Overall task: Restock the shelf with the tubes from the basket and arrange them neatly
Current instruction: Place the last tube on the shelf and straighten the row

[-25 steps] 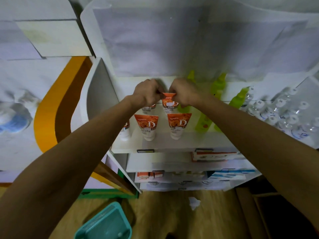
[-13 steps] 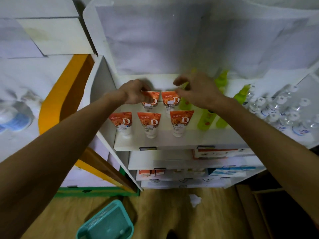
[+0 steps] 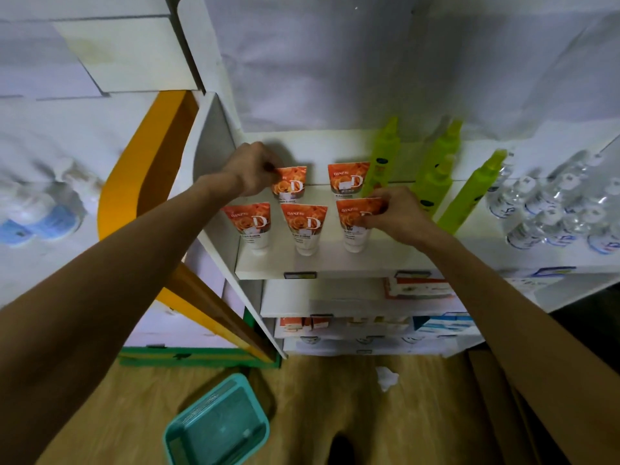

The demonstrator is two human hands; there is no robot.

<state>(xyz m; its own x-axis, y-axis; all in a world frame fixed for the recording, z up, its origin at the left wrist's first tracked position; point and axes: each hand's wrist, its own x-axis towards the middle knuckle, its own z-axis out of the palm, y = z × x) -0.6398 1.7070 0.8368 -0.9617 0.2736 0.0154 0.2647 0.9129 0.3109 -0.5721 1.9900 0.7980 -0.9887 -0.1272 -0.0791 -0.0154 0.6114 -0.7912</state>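
While 5 glossy orange tubes stand cap-down, left hand [image 3: 252, 169] pinches one's [image 3: 291, 182] flat crimp, right hand [image 3: 399, 214] another's [image 3: 356, 223].

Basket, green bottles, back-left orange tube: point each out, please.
basket [image 3: 188, 422], head view, on its teal left rim.
green bottles [image 3: 384, 159], head view, on the leftmost bottle's body.
back-left orange tube [image 3: 292, 182], head view, on its printed front.

Dim, cool indoor light, wide-angle view with soft edges.

The shelf [image 3: 328, 263] was the best-lit area, while the floor [image 3: 335, 414] below sat in murk. The left hand [image 3: 251, 169] cast a soft shadow on the back wall. The clear bottles [image 3: 550, 209] at right were smeared by blur. Straight lines bowed toward the frame edges, and both forearms looked dark and stretched.
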